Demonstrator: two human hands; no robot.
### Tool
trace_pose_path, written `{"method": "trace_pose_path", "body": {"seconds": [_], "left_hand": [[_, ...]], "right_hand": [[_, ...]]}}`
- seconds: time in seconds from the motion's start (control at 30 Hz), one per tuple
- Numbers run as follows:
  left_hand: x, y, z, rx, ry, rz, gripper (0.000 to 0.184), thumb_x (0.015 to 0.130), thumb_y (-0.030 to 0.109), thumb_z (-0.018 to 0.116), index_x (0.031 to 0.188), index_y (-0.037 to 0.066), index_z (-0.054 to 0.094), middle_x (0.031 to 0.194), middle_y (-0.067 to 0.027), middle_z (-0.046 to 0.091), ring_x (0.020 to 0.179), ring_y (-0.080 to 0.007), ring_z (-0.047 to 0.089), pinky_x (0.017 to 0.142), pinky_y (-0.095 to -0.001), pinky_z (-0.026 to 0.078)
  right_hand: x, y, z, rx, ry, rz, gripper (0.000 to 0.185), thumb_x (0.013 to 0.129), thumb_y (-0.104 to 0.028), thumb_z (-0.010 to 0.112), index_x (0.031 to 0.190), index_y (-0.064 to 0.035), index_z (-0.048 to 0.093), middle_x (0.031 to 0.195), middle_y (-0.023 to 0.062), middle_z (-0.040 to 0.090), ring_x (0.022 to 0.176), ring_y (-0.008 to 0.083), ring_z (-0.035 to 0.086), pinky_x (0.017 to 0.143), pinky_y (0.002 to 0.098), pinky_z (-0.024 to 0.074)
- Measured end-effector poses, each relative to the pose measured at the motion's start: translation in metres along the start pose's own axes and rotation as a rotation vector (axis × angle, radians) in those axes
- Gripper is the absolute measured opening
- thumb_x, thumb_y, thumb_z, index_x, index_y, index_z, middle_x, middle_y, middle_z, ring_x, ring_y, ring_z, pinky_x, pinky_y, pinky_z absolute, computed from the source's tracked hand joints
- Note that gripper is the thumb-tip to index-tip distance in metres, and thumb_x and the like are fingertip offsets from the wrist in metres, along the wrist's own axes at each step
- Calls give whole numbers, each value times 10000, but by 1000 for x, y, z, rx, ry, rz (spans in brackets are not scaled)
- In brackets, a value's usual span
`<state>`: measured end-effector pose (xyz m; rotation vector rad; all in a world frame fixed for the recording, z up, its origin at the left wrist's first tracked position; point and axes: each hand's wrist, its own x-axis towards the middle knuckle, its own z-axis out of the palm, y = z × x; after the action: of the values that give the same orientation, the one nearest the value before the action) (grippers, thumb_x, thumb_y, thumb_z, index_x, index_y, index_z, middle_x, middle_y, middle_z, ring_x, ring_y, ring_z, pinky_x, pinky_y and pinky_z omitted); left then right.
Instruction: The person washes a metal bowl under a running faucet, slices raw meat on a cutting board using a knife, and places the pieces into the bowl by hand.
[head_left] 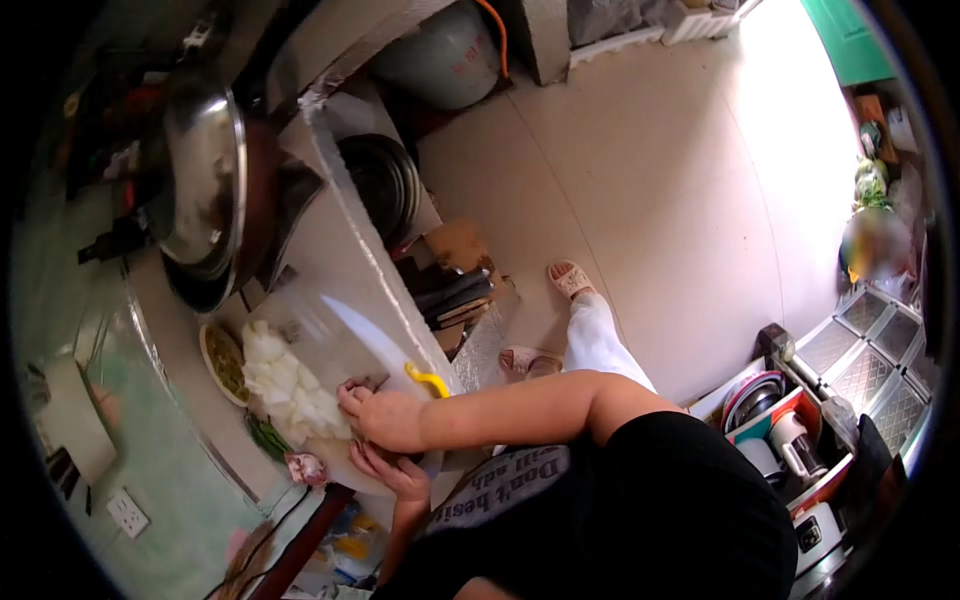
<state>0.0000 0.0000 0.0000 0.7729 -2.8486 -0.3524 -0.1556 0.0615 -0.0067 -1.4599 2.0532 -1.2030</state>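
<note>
My right hand (388,418) reaches across the counter with its fingers curled, at the near end of a pile of cut white vegetable pieces (285,385). Whatever lies under those fingers is hidden. Just below it, my left hand (402,478) has its fingers stretched out along the edge of a pale cutting board (345,475). A knife (385,345) with a yellow handle lies beside my right wrist, its blade pointing away. Close to the pile are a garlic bulb (305,467), some green pods (266,437) and a bowl (224,365) of greenish food.
A large lidded pan (205,190) stands at the counter's far end. Dark pots (378,190) and a grey gas cylinder (445,60) sit below the counter. Behind me are a box of kitchenware (795,445) and a metal rack (865,350). A wall outlet (127,512) is at lower left.
</note>
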Motion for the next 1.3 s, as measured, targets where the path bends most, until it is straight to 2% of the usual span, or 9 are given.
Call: {"method": "trace_pose_path", "body": {"seconds": [0.17, 0.27, 0.37, 0.47, 0.53, 0.77, 0.97, 1.07, 1.3], "left_hand": [[-6, -14, 19, 155, -78, 296, 510, 882, 382, 320, 1278, 61, 344, 1288, -260, 316, 1202, -447, 270, 972, -579, 155], [7, 6, 7, 178, -121, 328, 451, 883, 331, 294, 1243, 70, 372, 1263, -242, 366, 1175, -443, 324, 971, -597, 158], [8, 7, 3, 173, -124, 325, 430, 881, 327, 292, 1214, 74, 391, 1245, -238, 381, 1154, -446, 349, 960, -617, 159], [11, 9, 1, 169, -125, 308, 406, 877, 325, 295, 1183, 85, 411, 1219, -233, 402, 1130, -447, 376, 951, -635, 158], [5, 7, 9, 130, -97, 275, 366, 858, 316, 310, 1139, 121, 442, 1168, -227, 440, 1109, -436, 396, 952, -646, 147], [6, 16, -3, -19, -221, 76, 542, 521, 267, 675, 1055, 264, 582, 1165, -156, 495, 1124, -377, 415, 964, -579, 121], [2, 9, 1, -135, -236, 46, 579, 564, 281, 701, 1124, 270, 554, 1238, -124, 462, 1154, -331, 407, 966, -567, 100], [14, 16, -9, -9, -254, 146, 640, 562, 253, 713, 1169, 260, 510, 1242, -151, 443, 1147, -360, 402, 943, -472, 321], [14, 15, -3, -79, -216, 126, 625, 596, 302, 677, 1192, 290, 489, 1243, -107, 449, 1136, -316, 419, 917, -555, 240]], "right_hand": [[-24, 54, -68, 552, 67, -163, 232, 680, -142, 567, 896, -57, 575, 938, 136, 553, 769, 289, 544, 657, 325, 470], [-28, 143, -96, 462, 536, 233, 121, 692, -109, 550, 804, -71, 574, 681, 114, 545, 705, 315, 549, 636, 380, 456], [3, 244, -58, -4, 128, 382, 271, 721, -180, 547, 960, -57, 580, 972, 148, 567, 963, 314, 516, 813, 369, 432], [69, 291, -19, -443, -392, 191, 516, 822, -277, 476, 1301, -116, 376, 1409, 143, 209, 1306, 316, 152, 1027, 431, 212], [102, 311, -4, -724, -646, 117, 550, 826, -372, 483, 1301, -116, 373, 1408, 128, 209, 1305, 311, 133, 1037, 459, 142], [125, 341, 28, -886, -733, 107, 498, 828, -343, 496, 1254, -102, 406, 1354, 120, 274, 1256, 295, 206, 994, 428, 202], [129, 356, 26, -880, -726, 218, 453, 830, -319, 507, 1214, -90, 434, 1308, 114, 330, 1214, 280, 268, 958, 401, 254], [131, 367, 26, -769, -703, 324, 431, 831, -306, 512, 1194, -83, 448, 1285, 111, 358, 1193, 273, 299, 940, 388, 280], [141, 375, 8, -493, -402, 563, 380, 833, -278, 525, 1148, -69, 480, 1231, 103, 423, 1144, 257, 372, 897, 356, 341]]}}
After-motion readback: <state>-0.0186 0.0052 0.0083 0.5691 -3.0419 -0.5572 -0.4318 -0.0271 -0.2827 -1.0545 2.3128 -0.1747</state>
